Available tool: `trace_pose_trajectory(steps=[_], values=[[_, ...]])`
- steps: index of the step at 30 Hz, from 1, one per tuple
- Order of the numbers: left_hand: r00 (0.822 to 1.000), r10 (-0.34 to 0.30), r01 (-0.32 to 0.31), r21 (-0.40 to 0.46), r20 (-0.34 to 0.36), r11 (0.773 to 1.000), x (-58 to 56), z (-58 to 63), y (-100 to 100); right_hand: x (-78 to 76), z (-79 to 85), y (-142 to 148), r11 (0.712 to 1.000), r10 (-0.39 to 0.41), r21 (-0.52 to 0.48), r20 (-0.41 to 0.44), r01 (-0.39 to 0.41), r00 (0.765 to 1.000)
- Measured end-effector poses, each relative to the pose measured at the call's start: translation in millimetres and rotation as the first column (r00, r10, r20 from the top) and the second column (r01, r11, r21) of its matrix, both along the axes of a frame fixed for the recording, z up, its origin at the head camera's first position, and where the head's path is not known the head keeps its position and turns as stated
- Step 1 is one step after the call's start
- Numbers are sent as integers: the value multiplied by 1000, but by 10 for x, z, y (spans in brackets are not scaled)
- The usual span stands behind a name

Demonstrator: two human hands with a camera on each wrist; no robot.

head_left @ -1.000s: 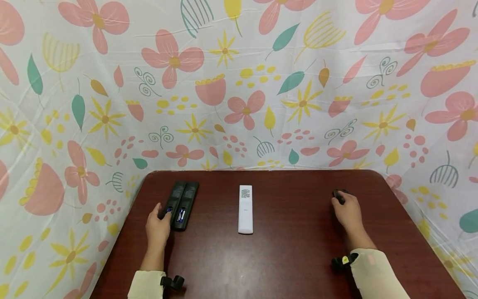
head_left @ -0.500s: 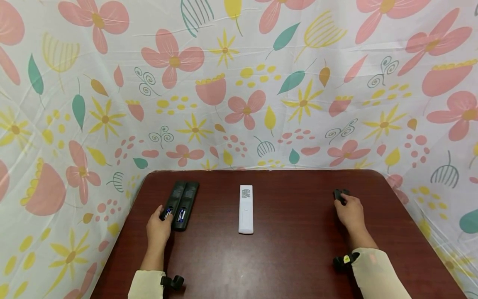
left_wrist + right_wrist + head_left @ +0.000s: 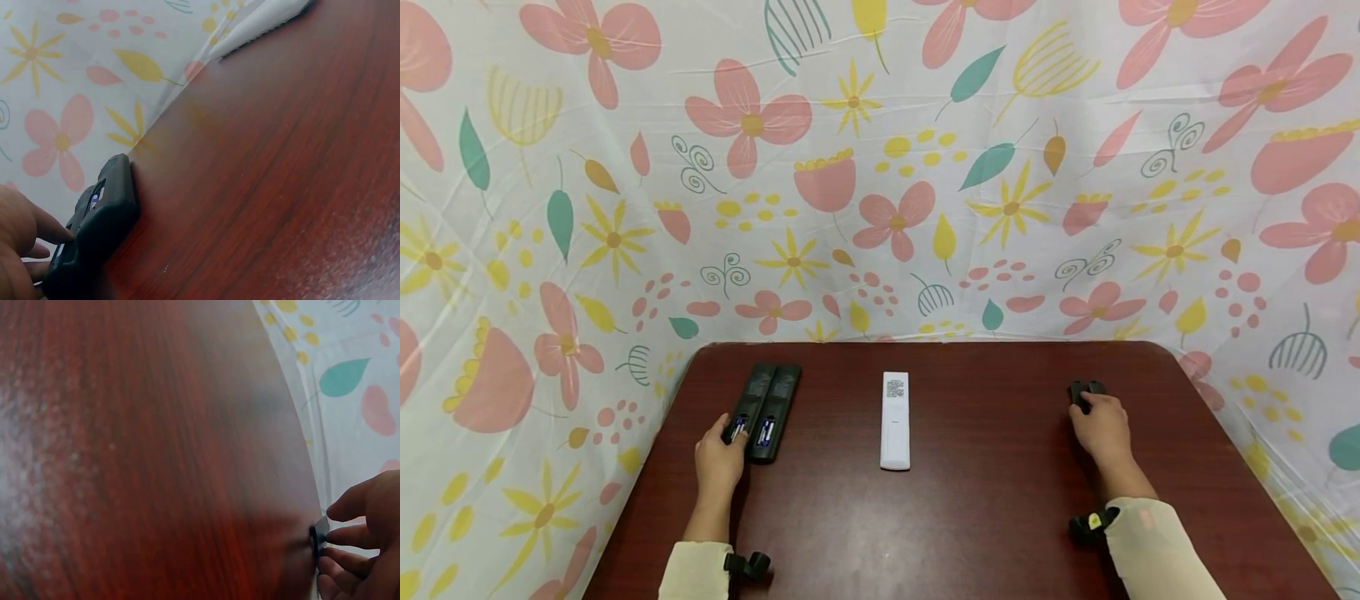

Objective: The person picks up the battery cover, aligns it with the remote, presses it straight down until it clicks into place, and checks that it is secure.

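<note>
Two black remote controls lie side by side at the table's left, the left remote (image 3: 749,405) touching the right remote (image 3: 777,412). Their battery compartments are uncovered and show batteries (image 3: 766,432). My left hand (image 3: 719,458) grips the lower end of the left remote, thumb on its near side; in the left wrist view a finger presses on the remote (image 3: 103,215). At the far right my right hand (image 3: 1103,429) pinches a small black battery cover (image 3: 1084,398), with a second dark piece close beside it. The fingers partly hide these pieces, also in the right wrist view.
A white remote control (image 3: 895,421) lies back side up at the middle of the brown table (image 3: 977,483). A flower-patterned cloth (image 3: 895,167) hangs behind the table and along both sides. Each wrist wears a black strap mount (image 3: 747,567).
My right hand has lowered the tilted black cover, which now lies flat beside the other dark piece. My left hand has shifted very slightly; the remotes stay in place.
</note>
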State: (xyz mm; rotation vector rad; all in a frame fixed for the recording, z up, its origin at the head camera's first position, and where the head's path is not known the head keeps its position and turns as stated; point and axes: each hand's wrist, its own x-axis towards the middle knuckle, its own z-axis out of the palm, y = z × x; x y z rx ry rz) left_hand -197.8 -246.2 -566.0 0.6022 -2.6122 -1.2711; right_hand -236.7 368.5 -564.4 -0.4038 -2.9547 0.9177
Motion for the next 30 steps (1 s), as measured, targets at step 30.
trace_pose_trajectory(steps=[30], values=[[995, 29, -32, -39, -94, 999, 35, -40, 91, -12, 5, -71, 974, 80, 218, -117, -53, 990]])
